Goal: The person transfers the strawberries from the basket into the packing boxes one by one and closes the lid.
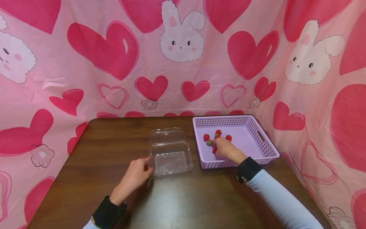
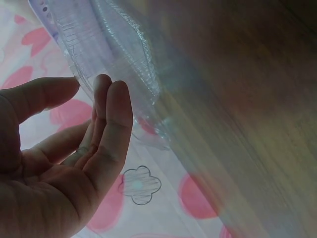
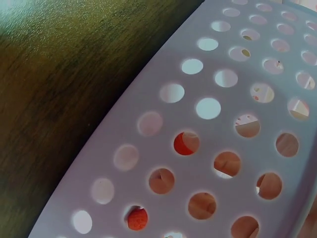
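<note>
A clear plastic clamshell box [image 1: 171, 162] stands on the table with its lid folded back. My left hand [image 1: 136, 171] is at its left edge. In the left wrist view, the thumb and loosely straight fingers [image 2: 119, 106] lie by the clear rim [image 2: 86, 91]. My right hand [image 1: 226, 149] reaches down into a lilac basket [image 1: 248, 140], among several strawberries [image 1: 206, 137]. A red strawberry [image 1: 214, 150] shows beside its fingers, whose tips are hidden. Through the basket wall's holes in the right wrist view, parts of the hand and a red strawberry [image 3: 137, 219] appear.
The dark wooden table [image 1: 114, 136] carries the box and, to its right, the perforated basket with raised walls. A pink cloth [image 1: 177, 73] with hearts and rabbits hangs behind the table and along its sides.
</note>
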Action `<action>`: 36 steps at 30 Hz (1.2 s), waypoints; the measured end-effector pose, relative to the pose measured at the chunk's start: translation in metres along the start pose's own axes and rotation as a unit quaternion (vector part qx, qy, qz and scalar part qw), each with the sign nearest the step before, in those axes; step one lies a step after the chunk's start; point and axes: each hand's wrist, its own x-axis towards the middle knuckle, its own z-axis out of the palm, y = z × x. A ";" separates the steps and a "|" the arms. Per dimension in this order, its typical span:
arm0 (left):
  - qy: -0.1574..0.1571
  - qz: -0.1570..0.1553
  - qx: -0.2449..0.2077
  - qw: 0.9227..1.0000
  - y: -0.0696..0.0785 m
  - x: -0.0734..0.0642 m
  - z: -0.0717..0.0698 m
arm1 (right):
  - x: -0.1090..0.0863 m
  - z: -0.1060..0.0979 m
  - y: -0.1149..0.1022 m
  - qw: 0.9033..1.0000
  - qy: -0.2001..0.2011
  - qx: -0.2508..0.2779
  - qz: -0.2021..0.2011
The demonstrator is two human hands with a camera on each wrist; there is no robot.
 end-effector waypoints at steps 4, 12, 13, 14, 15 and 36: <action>-0.001 0.003 -0.004 1.000 0.000 0.000 0.001 | 0.002 0.001 0.001 1.000 0.002 0.001 -0.008; 0.004 0.011 -0.004 1.000 0.002 -0.001 0.004 | 0.003 0.003 0.002 1.000 0.008 -0.006 -0.015; 0.004 0.009 -0.005 1.000 0.002 -0.001 0.004 | 0.003 0.003 0.002 1.000 0.007 -0.007 -0.015; 0.005 0.008 -0.004 1.000 0.002 -0.001 0.004 | 0.002 0.003 0.001 1.000 0.007 -0.008 -0.015; 0.005 0.009 -0.003 1.000 0.002 -0.002 0.004 | 0.002 0.003 0.001 1.000 0.006 -0.009 -0.013; 0.014 0.014 0.011 1.000 0.003 -0.001 0.006 | -0.004 0.001 0.001 1.000 0.004 -0.004 -0.012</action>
